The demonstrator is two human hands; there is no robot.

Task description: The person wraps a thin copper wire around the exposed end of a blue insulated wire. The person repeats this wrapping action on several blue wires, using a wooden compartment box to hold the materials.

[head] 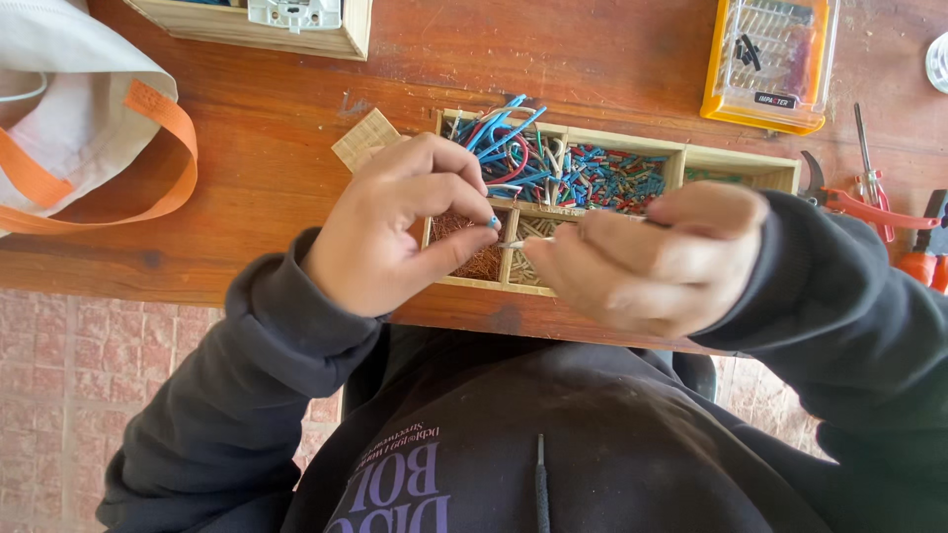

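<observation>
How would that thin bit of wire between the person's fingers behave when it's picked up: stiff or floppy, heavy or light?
The wire piece is probably very light: fingertips of the left hand and right hand alone pinch it. It looks fairly stiff over so short a length, since it spans the gap without drooping. Being so thin, it would likely slip away easily, like the bent scraps in the wooden tray.

left hand (395, 227) pinching, right hand (647, 257) curled, fingertips meeting

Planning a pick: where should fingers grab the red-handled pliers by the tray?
Judging by their pose, grip the red-handled pliers on the red handles, coming from above. They lie flat on the wooden table, handles spread and clear of the compartment tray; the jaw end sits close to it.
</observation>
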